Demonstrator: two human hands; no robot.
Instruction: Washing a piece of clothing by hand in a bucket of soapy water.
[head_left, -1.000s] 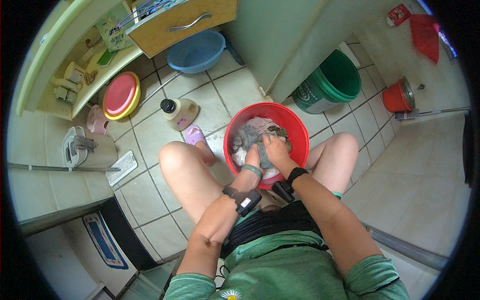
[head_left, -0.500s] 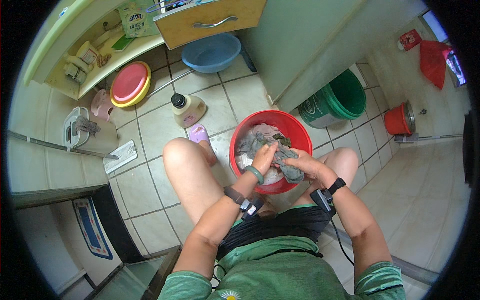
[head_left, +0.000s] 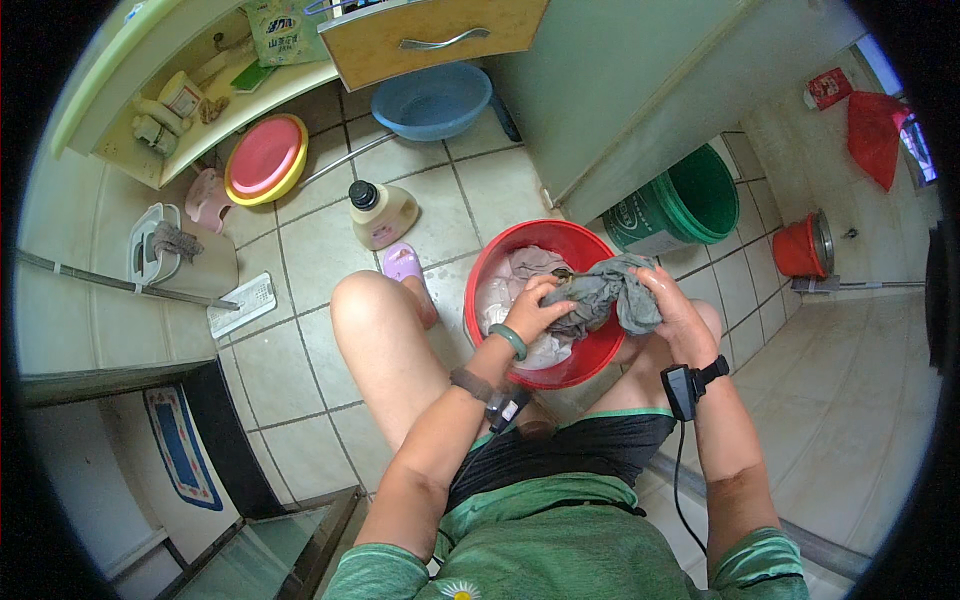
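Observation:
A wet grey-green cloth is stretched between my two hands above a red bucket. My right hand grips its bunched end over the bucket's right rim. Closed on the cloth's other end, my left hand is over the middle of the bucket, with a green bangle on the wrist. Inside the bucket lie a pale pink cloth and a white cloth. The cloth's exact kind is not clear from its folds.
Beyond the bucket stand a beige detergent bottle with a black cap and a blue basin. A green bucket is at the right, beside a partition. Pink and yellow basins lean by the shelf at the left.
My right hand has moved right and up, drawing the grey-green cloth out of the bucket's middle toward its right rim. My left hand stays over the bucket, its fingers now spread wider around the cloth.

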